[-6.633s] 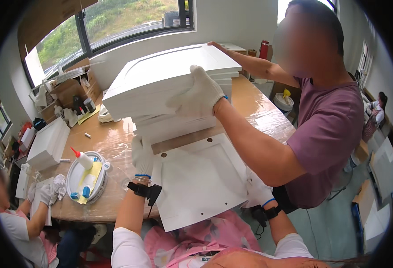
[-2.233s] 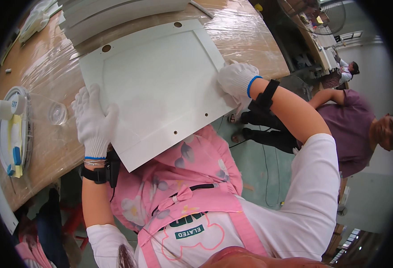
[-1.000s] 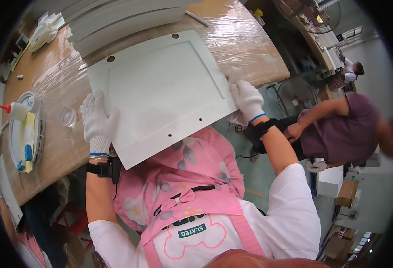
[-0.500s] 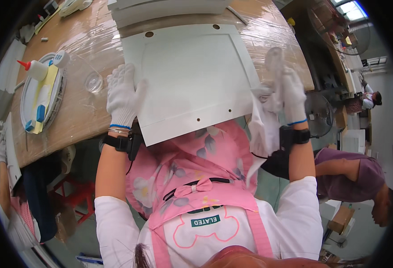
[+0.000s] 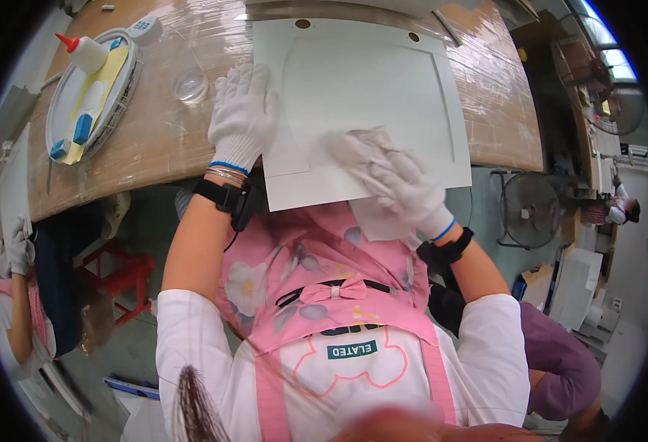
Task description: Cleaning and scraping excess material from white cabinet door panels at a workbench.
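Left hand spread flat, apparently empty, at left edge of white panel; panel overhangs the table. Right hand, fingers curled, grips white cloth. Risk: hard downward pressure near the overhang could tip panel.

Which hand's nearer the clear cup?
Left. The left hand lies just right of the clear cup; the right hand is farther right, holding a cloth over the white panel.

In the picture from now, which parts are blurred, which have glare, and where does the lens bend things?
Head view: blur softens the right hand and the cloth under it; the left hand looks sharper. Head view: glare streaks the film-covered table. Head view: the table's near edge bows; corners go black.
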A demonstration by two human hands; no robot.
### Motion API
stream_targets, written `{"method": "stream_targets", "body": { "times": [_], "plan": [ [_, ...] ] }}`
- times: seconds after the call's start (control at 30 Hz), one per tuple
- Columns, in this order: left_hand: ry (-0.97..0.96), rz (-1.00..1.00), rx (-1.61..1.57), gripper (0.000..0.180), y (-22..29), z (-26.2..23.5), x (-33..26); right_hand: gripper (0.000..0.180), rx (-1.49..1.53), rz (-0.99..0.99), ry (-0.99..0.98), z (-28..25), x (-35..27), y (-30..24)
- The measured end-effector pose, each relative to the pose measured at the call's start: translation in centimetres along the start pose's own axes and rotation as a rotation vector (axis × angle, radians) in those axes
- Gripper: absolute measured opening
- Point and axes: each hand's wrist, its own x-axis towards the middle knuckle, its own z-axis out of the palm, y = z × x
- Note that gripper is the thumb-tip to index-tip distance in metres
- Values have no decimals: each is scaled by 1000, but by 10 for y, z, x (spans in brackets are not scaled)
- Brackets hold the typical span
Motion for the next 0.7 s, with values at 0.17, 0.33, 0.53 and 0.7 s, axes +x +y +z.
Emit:
{"method": "stream_targets", "body": {
  "times": [0.17, 0.33, 0.53, 0.7],
  "plan": [
    [17, 0, 14, 48, -5, 5, -1, 43, -70, 681, -184, -67, -87, 101],
    [-4, 22, 12, 49, -5, 0, 4, 42, 1523, 943, 492, -129, -78, 130],
    [6, 17, 33, 50, -6, -1, -1, 62, 377, 715, -260, -49, 41, 58],
    [-75, -7, 35, 52, -7, -3, -3, 65, 197, -40, -132, -4, 94, -62]
  ]
}}
